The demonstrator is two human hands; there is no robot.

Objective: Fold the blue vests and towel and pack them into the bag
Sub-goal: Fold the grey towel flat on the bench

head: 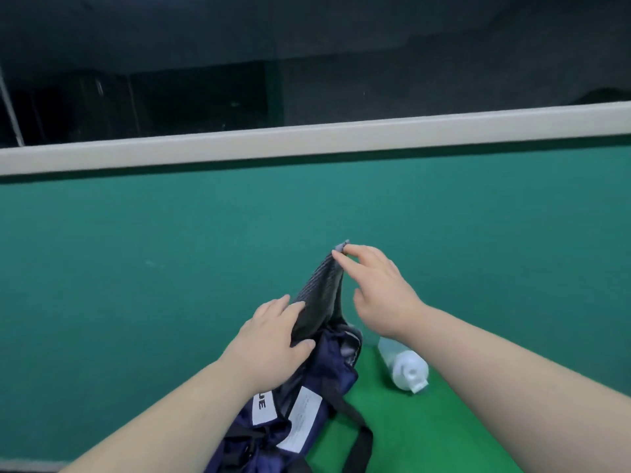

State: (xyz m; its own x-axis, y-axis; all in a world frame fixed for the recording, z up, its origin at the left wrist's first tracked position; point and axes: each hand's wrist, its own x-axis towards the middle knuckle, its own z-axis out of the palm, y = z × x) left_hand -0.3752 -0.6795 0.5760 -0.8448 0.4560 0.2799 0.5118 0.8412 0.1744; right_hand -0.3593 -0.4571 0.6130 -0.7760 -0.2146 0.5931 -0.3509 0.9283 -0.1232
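A dark navy bag [307,397] with white labels and a black strap lies on the bright green mat at the bottom centre. A dark grey ribbed cloth [319,295] rises out of the bag's opening, stretched upward. My right hand [379,288] pinches its top corner between fingertips and thumb. My left hand [276,339] grips the cloth lower down, fingers over its front and thumb beneath, just above the bag. I cannot tell whether this cloth is the towel or a vest.
A white plastic bottle [406,368] lies on its side on the green mat [426,431], right of the bag. A teal surface [170,250] spreads ahead, bordered by a white band [307,141] with darkness beyond.
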